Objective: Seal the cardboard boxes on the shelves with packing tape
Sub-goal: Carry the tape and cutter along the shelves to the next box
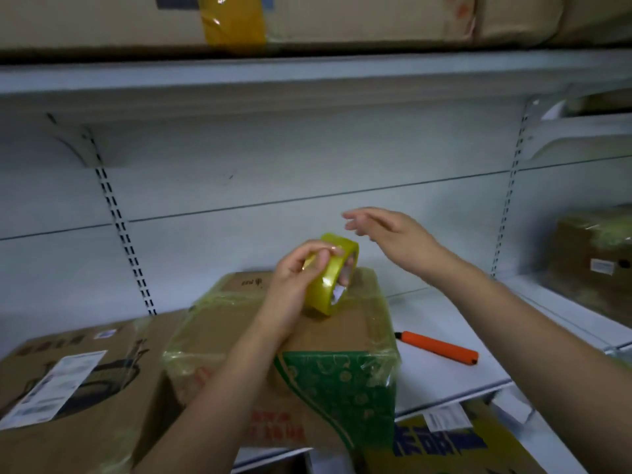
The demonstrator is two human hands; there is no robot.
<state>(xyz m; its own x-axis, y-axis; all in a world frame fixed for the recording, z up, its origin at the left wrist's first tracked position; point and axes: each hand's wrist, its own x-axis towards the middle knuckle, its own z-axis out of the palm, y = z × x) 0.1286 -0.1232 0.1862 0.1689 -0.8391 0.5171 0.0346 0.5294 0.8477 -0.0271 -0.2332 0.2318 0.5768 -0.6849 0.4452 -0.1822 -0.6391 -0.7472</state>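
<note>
Landmark: taped cardboard box, centre of the white shelf, its top and sides wrapped in yellowish clear tape, a green patterned panel on its front right face.

Item 1. Packing tape roll, yellow-tinted, standing on edge on the top of the taped cardboard box, toward its rear. Gripped by the left hand; the fingers curl over the roll's outer band, and a fingertip shows through the core.

Item 2. Right hand, raised above and to the right of the taped cardboard box, not touching it or the roll. The hand is blurred, its fingers extended and loosely spread toward the left, holding nothing.

Item 3. Orange utility knife, lying flat on the shelf just right of the taped cardboard box, apart from it.

Item 4. Flat carton with a white shipping label, left of the taped cardboard box and touching or overlapping its left side.

Item 5. Yellow carton with blue lettering, below and in front of the taped cardboard box, on a lower level.

Item 6. Upper-shelf box, above the taped cardboard box, bearing a vertical strip of yellow tape.

Item 7. Wrapped box, far right of the taped cardboard box, on the neighbouring shelf bay.
</note>
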